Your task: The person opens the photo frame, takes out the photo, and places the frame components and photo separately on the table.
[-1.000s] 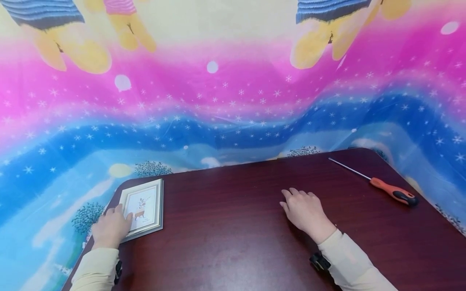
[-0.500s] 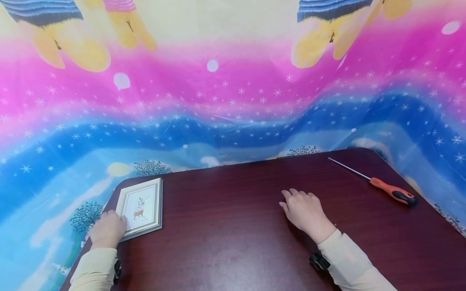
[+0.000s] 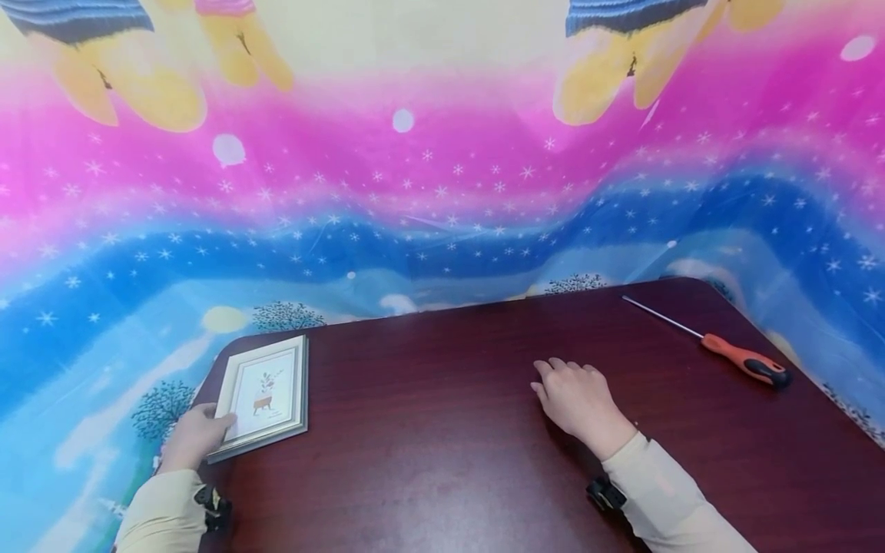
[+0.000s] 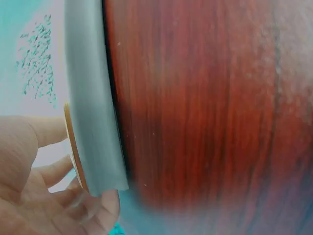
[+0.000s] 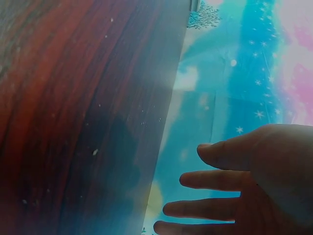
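Note:
A cream picture frame [image 3: 266,393] with a small plant print lies face up near the table's left edge. My left hand [image 3: 190,439] grips its near left edge, the thumb on the front border. From the left wrist, the frame's grey side [image 4: 93,103] shows close up, and fingers [image 4: 110,205] of that hand reach around behind its end. Over the middle right of the table is my right hand [image 3: 579,403], back upward and holding nothing. Its fingers [image 5: 210,180] are extended and spread in the right wrist view.
A screwdriver [image 3: 743,359] with an orange and black handle lies at the table's far right, its shaft pointing to the back left. Behind the dark red table [image 3: 429,430] hangs a printed cloth [image 3: 442,169] in pink and blue.
My left hand has slid outward from the front of the picture frame to its near left edge and taken hold there. The right hand and the screwdriver stay in place.

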{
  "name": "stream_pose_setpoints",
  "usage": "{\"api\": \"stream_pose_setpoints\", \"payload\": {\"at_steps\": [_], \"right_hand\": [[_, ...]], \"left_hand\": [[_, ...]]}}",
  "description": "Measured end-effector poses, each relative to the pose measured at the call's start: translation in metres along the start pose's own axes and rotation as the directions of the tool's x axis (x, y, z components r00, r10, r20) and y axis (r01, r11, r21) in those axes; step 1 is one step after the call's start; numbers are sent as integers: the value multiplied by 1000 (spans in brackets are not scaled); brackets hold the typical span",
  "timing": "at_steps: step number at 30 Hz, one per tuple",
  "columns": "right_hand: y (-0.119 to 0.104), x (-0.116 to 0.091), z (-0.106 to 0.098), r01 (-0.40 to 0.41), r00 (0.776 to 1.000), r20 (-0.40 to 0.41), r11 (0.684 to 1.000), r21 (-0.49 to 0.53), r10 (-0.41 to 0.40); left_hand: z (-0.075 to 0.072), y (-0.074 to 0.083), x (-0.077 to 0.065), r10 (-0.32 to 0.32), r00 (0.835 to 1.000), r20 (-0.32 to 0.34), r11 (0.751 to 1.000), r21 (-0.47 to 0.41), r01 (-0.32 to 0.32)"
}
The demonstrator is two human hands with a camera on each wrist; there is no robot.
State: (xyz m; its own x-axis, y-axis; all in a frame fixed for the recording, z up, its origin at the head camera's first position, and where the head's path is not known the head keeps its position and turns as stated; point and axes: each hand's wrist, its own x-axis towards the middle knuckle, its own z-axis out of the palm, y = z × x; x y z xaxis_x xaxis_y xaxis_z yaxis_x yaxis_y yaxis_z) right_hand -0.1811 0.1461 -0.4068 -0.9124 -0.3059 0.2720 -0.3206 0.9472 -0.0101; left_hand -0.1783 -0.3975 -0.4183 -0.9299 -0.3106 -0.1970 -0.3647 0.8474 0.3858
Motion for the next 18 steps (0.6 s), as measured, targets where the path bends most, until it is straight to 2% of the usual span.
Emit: {"api": "stream_pose_setpoints", "payload": {"at_steps": [5, 13, 18], "right_hand": [[0, 0, 0, 2, 1000, 14, 1000, 11, -2], [1, 0, -1, -6, 1000, 21, 1000, 20, 6], [0, 0, -1, -13, 998, 55, 1000, 26, 11]], "left_hand": [[0, -9, 1, 18, 999, 31, 994, -109, -15], [3, -7, 1, 30, 999, 27, 987, -157, -25], [7, -2, -1, -29, 1000, -5, 982, -188, 27]]}}
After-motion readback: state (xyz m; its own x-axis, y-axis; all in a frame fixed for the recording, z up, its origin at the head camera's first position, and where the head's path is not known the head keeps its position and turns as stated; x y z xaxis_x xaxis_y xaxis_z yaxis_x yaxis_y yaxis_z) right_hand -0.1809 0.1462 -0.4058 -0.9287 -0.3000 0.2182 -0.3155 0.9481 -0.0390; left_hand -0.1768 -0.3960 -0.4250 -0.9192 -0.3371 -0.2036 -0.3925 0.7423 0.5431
